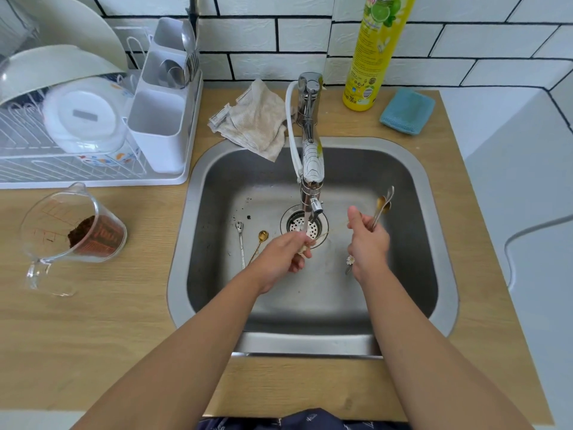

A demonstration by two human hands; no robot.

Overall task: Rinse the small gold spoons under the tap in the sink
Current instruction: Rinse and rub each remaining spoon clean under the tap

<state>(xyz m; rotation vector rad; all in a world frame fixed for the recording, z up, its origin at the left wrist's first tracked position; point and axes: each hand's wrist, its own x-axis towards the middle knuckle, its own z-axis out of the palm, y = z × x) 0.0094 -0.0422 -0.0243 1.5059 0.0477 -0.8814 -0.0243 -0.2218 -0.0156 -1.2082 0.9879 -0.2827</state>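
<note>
Far left: dish rack [93, 169] with bowls and a white cutlery holder [161, 125]. Glass measuring jug [74, 231] on the wooden table [93, 321], brown powder inside. Beige cloth [257, 119] draped over the sink's back rim. Steel sink [310, 342] centre. Two spoons lie on its floor left of the drain [302, 226]: a silver one [240, 243] and a gold spoon [260, 242] just beside it. Left hand [285, 252] grip clenched on a thin gold spoon [321, 234], held in the water stream under the tap [311, 156], over the drain. Right hand [369, 243] grip clenched round a bundle of spoons [383, 204], bowls up, right of the tap and clear of the stream; flower-shaped handle end [350, 260] sticks out below the fist. Yellow soap bottle [372, 51] and blue sponge [407, 111] at back right.
</note>
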